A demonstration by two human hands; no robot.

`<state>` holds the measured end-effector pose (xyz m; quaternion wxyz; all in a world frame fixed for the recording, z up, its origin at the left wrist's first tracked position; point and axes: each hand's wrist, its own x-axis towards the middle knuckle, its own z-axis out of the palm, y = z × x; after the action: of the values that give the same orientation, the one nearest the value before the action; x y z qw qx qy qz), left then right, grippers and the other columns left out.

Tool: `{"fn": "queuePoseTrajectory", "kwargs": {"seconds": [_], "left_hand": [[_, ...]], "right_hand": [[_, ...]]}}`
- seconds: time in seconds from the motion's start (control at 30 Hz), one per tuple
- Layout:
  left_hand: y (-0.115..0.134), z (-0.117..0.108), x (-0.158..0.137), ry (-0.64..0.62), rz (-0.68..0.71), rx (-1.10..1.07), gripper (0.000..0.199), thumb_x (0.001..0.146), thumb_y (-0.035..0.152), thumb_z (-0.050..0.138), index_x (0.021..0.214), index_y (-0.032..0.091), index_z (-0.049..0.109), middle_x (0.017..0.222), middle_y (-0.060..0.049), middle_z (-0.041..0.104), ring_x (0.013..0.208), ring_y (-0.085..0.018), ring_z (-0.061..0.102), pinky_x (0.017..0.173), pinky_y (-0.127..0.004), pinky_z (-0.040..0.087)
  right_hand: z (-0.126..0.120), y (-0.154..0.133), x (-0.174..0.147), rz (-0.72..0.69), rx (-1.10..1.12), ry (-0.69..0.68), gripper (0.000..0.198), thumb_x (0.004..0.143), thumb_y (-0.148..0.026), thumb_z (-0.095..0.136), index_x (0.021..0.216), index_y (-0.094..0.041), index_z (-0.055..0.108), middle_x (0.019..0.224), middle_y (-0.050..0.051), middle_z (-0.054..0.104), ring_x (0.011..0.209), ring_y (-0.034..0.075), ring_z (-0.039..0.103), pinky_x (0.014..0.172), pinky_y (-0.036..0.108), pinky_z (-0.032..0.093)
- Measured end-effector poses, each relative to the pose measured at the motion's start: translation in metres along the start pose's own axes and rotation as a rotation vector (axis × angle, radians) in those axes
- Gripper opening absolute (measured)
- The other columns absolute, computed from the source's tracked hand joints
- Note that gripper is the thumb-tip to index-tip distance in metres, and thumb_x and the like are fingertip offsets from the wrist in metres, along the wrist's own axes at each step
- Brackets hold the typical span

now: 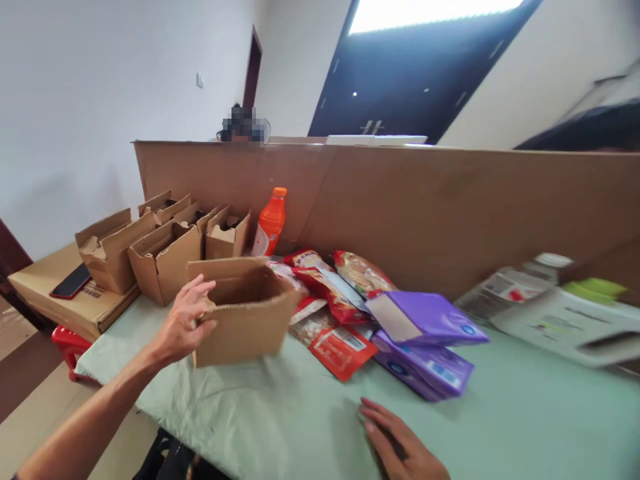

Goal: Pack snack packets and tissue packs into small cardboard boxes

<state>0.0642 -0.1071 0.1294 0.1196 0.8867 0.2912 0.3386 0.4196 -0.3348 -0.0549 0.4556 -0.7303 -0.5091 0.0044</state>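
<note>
An open-topped cardboard box (240, 333) stands toward the left of the green-covered table, its right end slightly blurred. My left hand (187, 320) is at the box's left end, thumb against the front and fingers by the rim, gripping it. Low in the view, my right hand (400, 447) holds nothing; its fingers are stretched out just above or on the cloth, which I cannot tell. Beyond it lie two purple cartons (425, 317), one on top of the other. Several red snack packets (345, 347) are heaped between the cardboard box and the cartons.
Several cardboard boxes (167, 260) stand at the left, near a dark phone (71, 281) on a flat carton (107, 313). An orange bottle (273, 220) stands before the cardboard partition (425, 207). At right lie a white jug (555, 327) and a clear bottle (505, 290).
</note>
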Motion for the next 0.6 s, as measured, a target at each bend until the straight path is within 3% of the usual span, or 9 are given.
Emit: {"fn": "queuePoseTrajectory", "kwargs": {"seconds": [0.1,0.2,0.27,0.33,0.43,0.53,0.6], "left_hand": [[0.025,-0.012,-0.034,-0.139,0.108,-0.137,0.022,0.091,0.014,0.057,0.087,0.023,0.076,0.149,-0.009,0.059,0.149,-0.031,0.042,0.118,-0.055,0.043],[0.035,-0.010,-0.062,-0.209,0.110,-0.199,0.021,0.090,0.014,0.059,0.094,0.025,0.077,0.155,-0.009,0.052,0.147,-0.033,0.045,0.116,-0.053,0.045],[0.032,-0.004,-0.075,-0.161,0.074,-0.242,0.031,0.090,0.020,0.065,0.120,0.027,0.070,0.161,-0.012,0.044,0.147,-0.033,0.045,0.116,-0.053,0.046],[0.021,0.004,-0.085,-0.101,0.027,-0.275,0.062,0.090,0.032,0.072,0.147,0.028,0.049,0.164,-0.016,0.037,0.149,-0.035,0.043,0.116,-0.056,0.045],[-0.001,0.016,-0.089,-0.149,-0.097,-0.298,0.094,0.085,0.053,0.076,0.161,0.025,0.028,0.165,-0.021,0.035,0.144,-0.040,0.048,0.113,-0.058,0.048],[-0.013,0.030,-0.085,-0.282,-0.219,-0.335,0.100,0.080,0.067,0.073,0.160,0.020,0.034,0.156,-0.021,0.049,0.137,-0.041,0.056,0.111,-0.058,0.050],[-0.011,0.042,-0.081,-0.357,-0.228,-0.371,0.093,0.080,0.071,0.069,0.153,0.019,0.046,0.145,-0.019,0.061,0.138,-0.041,0.055,0.114,-0.059,0.047]], "right_hand": [[-0.012,-0.028,-0.004,0.316,0.201,0.001,0.052,0.082,-0.069,0.063,0.101,-0.024,0.080,0.114,0.010,0.079,0.105,0.033,0.075,0.095,0.046,0.062],[-0.023,-0.057,-0.009,0.478,0.369,-0.027,0.059,0.076,-0.073,0.069,0.103,-0.023,0.080,0.116,0.012,0.079,0.113,0.034,0.072,0.105,0.050,0.054],[-0.028,-0.072,-0.013,0.522,0.432,-0.032,0.059,0.072,-0.074,0.073,0.100,-0.023,0.081,0.115,0.012,0.079,0.112,0.034,0.071,0.105,0.049,0.054],[-0.031,-0.084,-0.019,0.545,0.492,-0.043,0.058,0.072,-0.073,0.074,0.102,-0.023,0.081,0.116,0.012,0.078,0.112,0.033,0.071,0.102,0.045,0.055],[-0.029,-0.098,-0.031,0.579,0.587,-0.046,0.059,0.076,-0.072,0.073,0.109,-0.023,0.079,0.118,0.012,0.078,0.107,0.031,0.073,0.093,0.041,0.059],[-0.023,-0.113,-0.040,0.581,0.641,-0.074,0.061,0.080,-0.073,0.069,0.113,-0.023,0.078,0.113,0.011,0.079,0.108,0.031,0.072,0.094,0.041,0.058],[-0.019,-0.120,-0.042,0.568,0.664,-0.114,0.061,0.083,-0.073,0.065,0.115,-0.023,0.078,0.113,0.010,0.078,0.114,0.032,0.070,0.100,0.043,0.055]]}}
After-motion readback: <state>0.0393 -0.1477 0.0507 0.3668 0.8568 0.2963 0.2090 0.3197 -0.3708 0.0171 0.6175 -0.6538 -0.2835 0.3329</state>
